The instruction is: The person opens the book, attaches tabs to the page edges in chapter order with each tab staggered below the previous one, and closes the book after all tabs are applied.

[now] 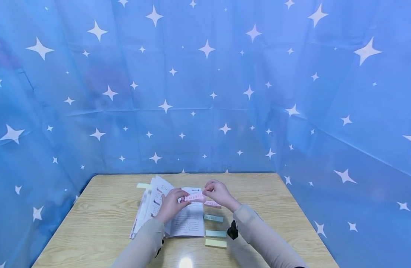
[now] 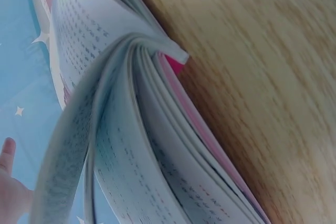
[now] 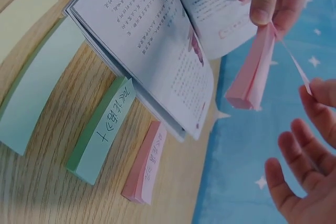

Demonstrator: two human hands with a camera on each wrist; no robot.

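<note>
My left hand (image 1: 171, 204) pinches one end of a pink sticky note pad (image 3: 251, 74) above the open book (image 3: 142, 40). The pad hangs down from thumb and fingers in the right wrist view. Between the thumb and forefinger of my right hand (image 3: 310, 169) is the free end of a thin pink strip (image 3: 295, 65), lifted away from the pad, its other end still at the left fingertips. The other right fingers spread loosely. Handwriting shows on the pad in the head view. The left wrist view mostly shows the book's curved pages (image 2: 126, 119).
Right of the book lie a second pink pad (image 3: 144, 166) with writing, a green written pad (image 3: 102, 129), a plain green pad (image 3: 39, 87) and a yellow pad (image 1: 215, 243). A pale yellow tab (image 1: 143, 185) sticks out at the book's left. A starry blue curtain (image 1: 205, 93) surrounds the wooden table (image 1: 259, 190).
</note>
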